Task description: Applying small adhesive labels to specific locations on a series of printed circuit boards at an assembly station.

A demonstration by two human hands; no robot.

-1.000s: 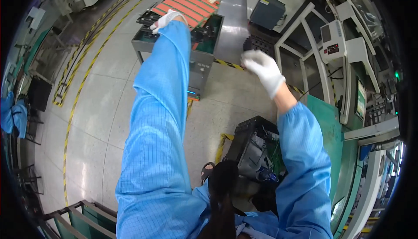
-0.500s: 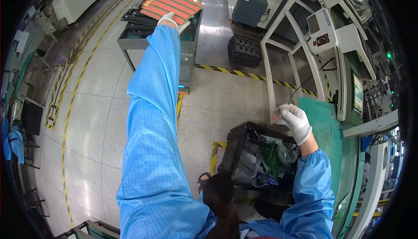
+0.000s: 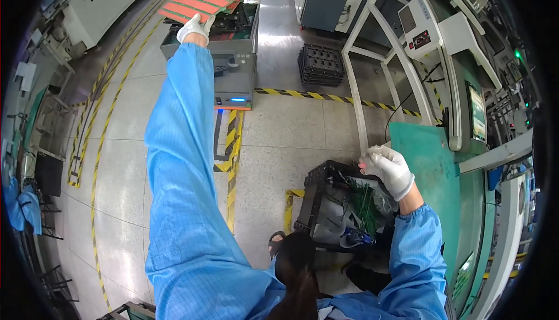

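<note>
My left arm is stretched far forward in a blue sleeve. The white-gloved left hand (image 3: 196, 27) is closed on the near edge of a flat red panel with green stripes (image 3: 197, 3), which looks like a circuit board panel. It lies askew over another such panel and black trays (image 3: 228, 24) on a grey cart (image 3: 240, 64). My right hand (image 3: 391, 171), in a white glove with bare fingertips, is raised at the right with its fingers curled together. Whether anything is pinched in them cannot be made out. It hovers over a black crate (image 3: 311, 195) with green strips (image 3: 364, 206) and plastic inside.
A green-topped bench (image 3: 422, 154) stands right of the crate, below a white machine with a control panel (image 3: 422, 26). A white frame (image 3: 356, 96) rises ahead. Black trays (image 3: 320, 64) are stacked on the floor beyond yellow-black tape (image 3: 303, 93).
My left hand and the upper striped panel have shifted left, baring part of another panel and the black trays beneath. My right hand stays over the crate; the view has turned slightly.
</note>
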